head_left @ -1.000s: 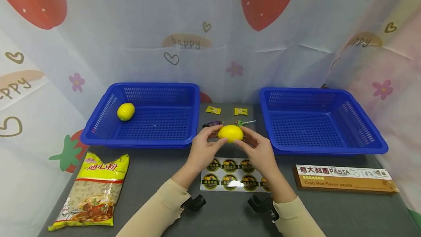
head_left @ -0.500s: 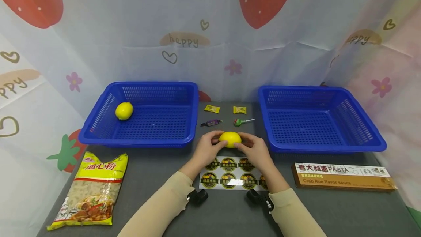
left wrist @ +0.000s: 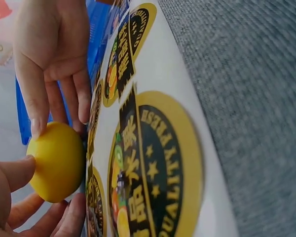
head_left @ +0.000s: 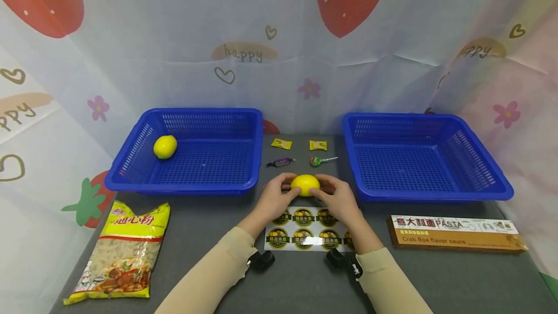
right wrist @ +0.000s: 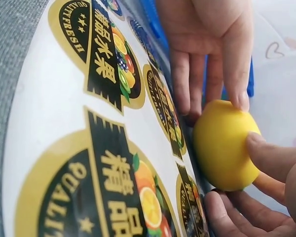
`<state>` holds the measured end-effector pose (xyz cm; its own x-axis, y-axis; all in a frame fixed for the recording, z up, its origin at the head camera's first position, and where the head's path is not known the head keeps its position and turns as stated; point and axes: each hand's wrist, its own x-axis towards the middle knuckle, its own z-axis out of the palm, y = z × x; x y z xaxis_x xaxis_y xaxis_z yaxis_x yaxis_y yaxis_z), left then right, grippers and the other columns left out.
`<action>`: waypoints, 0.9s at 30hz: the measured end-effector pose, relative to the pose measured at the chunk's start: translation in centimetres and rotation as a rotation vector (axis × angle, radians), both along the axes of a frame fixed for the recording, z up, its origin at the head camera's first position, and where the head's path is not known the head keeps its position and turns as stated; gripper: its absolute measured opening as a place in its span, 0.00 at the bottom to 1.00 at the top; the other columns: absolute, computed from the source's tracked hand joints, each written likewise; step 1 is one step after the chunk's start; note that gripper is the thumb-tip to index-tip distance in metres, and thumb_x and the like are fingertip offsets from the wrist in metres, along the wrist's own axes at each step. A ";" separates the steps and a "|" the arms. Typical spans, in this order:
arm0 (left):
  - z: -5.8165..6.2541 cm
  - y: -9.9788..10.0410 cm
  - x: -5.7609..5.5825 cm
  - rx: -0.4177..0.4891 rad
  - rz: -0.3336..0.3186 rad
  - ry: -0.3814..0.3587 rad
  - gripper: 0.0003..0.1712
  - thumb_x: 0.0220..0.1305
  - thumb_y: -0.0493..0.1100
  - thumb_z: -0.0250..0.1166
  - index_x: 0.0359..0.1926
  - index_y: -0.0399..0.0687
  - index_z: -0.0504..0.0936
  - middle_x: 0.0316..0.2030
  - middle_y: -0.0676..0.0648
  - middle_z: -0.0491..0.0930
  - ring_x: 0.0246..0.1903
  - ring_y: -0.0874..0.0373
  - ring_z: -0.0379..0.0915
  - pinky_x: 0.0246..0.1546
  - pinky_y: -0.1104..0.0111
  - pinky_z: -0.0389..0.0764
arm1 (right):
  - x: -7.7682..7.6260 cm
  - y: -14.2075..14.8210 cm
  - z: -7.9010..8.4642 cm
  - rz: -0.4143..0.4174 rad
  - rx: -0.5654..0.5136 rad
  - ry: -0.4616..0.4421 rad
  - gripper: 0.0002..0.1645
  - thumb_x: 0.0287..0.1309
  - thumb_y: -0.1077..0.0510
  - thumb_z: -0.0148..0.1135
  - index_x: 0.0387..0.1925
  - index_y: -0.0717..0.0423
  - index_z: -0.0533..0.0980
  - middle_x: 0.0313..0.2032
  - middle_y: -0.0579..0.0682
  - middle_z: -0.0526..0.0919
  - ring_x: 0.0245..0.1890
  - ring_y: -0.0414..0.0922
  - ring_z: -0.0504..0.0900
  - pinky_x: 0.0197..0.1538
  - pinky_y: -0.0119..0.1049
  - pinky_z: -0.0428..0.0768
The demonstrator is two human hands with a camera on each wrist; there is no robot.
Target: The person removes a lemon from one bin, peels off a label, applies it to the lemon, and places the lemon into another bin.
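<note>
A yellow lemon (head_left: 305, 185) is held between both hands at the middle of the table, just beyond a sheet of round fruit stickers (head_left: 301, 246). My left hand (head_left: 272, 198) grips its left end, thumb on the near side and fingers curled behind. From the other end my right hand (head_left: 338, 199) holds it the same way. In the left wrist view the lemon (left wrist: 58, 163) sits low beside the sticker sheet (left wrist: 182, 98), thumbs pressing its surface. The right wrist view shows the lemon (right wrist: 227, 145) with fingertips at both ends.
A blue basket (head_left: 183, 189) at the back left contains another lemon (head_left: 165, 147). Another blue basket (head_left: 431, 195) stands back right. Between them lie yellow-wrapped candies (head_left: 281, 144), a purple candy (head_left: 281, 162) and a lollipop (head_left: 316, 161). A pasta bag (head_left: 126, 251) lies left, a pasta box (head_left: 455, 235) right.
Both hands have lowered the lemon slightly toward the table since one second ago, uncovering the purple candy and lollipop behind it. Over the last half second they stay nearly still.
</note>
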<state>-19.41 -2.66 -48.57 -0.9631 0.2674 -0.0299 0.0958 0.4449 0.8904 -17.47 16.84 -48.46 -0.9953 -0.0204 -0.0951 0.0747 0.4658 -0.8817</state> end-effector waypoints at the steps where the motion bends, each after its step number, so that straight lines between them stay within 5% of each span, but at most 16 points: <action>1: 0.0 0.0 0.0 -0.005 -0.001 0.002 0.26 0.71 0.45 0.66 0.66 0.46 0.75 0.58 0.44 0.79 0.57 0.50 0.77 0.60 0.57 0.78 | 0.0 0.0 0.0 0.004 0.001 0.006 0.32 0.64 0.49 0.68 0.68 0.50 0.73 0.62 0.55 0.80 0.59 0.54 0.81 0.57 0.50 0.82; 15: 0.9 -0.4 0.6 -0.062 -0.031 -0.002 0.32 0.69 0.45 0.67 0.71 0.44 0.69 0.60 0.41 0.77 0.58 0.48 0.77 0.56 0.56 0.81 | 0.0 -0.1 0.5 0.041 0.060 0.023 0.37 0.62 0.48 0.71 0.69 0.53 0.71 0.64 0.57 0.78 0.61 0.56 0.79 0.57 0.51 0.82; 27: 0.2 0.1 -0.2 -0.008 0.007 0.035 0.24 0.69 0.40 0.67 0.64 0.45 0.77 0.58 0.42 0.77 0.56 0.51 0.78 0.55 0.62 0.82 | -0.9 -0.2 0.2 0.032 0.023 0.048 0.37 0.61 0.51 0.72 0.69 0.52 0.72 0.66 0.57 0.76 0.63 0.56 0.78 0.60 0.53 0.80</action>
